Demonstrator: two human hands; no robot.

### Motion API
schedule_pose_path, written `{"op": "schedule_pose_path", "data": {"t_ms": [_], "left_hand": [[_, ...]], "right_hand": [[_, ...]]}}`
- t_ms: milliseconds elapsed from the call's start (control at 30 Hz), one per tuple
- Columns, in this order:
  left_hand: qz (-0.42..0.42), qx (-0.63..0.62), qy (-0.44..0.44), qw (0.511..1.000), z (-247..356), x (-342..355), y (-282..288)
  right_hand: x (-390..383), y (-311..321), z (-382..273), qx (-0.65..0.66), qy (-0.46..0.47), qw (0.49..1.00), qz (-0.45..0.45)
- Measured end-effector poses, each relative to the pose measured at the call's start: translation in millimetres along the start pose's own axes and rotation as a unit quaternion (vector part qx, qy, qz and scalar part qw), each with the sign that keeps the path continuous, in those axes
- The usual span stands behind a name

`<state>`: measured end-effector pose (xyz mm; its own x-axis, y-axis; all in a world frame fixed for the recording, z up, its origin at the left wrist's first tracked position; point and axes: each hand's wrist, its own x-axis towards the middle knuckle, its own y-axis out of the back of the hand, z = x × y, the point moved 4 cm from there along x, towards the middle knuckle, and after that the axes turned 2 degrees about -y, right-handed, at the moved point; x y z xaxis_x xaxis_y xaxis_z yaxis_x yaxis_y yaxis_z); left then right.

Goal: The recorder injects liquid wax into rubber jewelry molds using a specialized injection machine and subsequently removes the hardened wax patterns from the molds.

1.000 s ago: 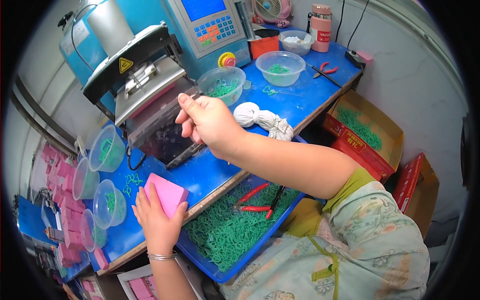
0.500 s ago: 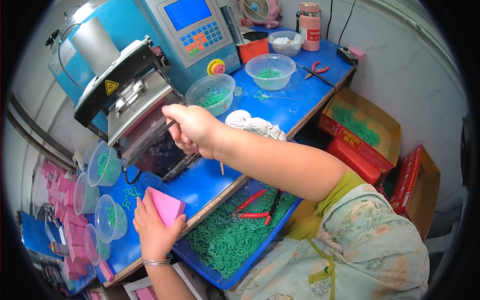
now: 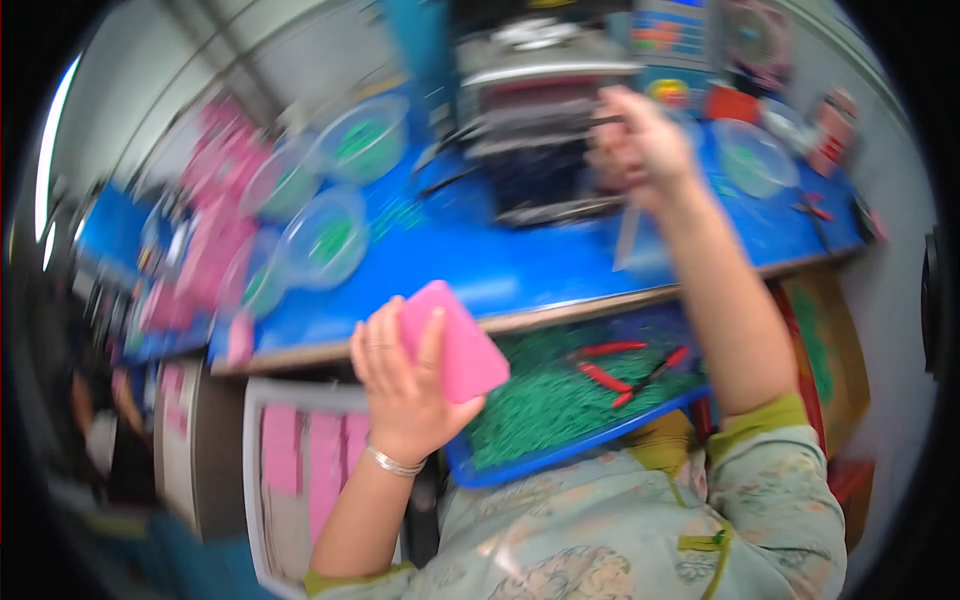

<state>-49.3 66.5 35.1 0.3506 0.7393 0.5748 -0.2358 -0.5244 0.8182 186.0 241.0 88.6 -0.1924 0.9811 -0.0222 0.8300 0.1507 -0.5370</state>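
My left hand (image 3: 400,355) is closed round a pink rectangular block (image 3: 455,345), held in front of the table's near edge. The block looks flat-faced with rounded corners. Farther off to the right, my right hand (image 3: 640,145) is closed on a dark bar-like handle (image 3: 607,121) at the side of the press machine (image 3: 545,72). Motion blurs that hand, and part of the handle is hidden in the fingers. The press's dark lower block (image 3: 540,180) stands on the blue table (image 3: 430,265).
A blue tray (image 3: 560,462) of green rubbery loops, with red-handled cutters (image 3: 610,350) on top, sits against my lap. Clear bowls (image 3: 325,240) of green pieces stand at left, beside stacked pink blocks (image 3: 215,240). A white-rimmed bin (image 3: 255,480) holds pink pieces.
My view has swung left, bringing the white-rimmed bin into sight. The pink block is now lifted off the tabletop in my left hand. My right hand still grips the press's handle.
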Motion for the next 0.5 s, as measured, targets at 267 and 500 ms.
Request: {"op": "schedule_pose_path", "data": {"t_ms": [267, 500], "left_hand": [[-0.172, 0.175, 0.466, 0.85, -128.7, -236.3, 81.6], [-0.243, 0.179, 0.591, 0.748, -181.0, -379.1, 125.1]], "right_hand": [[2.1, -1.9, -2.1, -0.046, 0.043, 0.987, -0.145], [1.9, -1.5, -1.6, -0.038, 0.048, 0.994, -0.093]]}}
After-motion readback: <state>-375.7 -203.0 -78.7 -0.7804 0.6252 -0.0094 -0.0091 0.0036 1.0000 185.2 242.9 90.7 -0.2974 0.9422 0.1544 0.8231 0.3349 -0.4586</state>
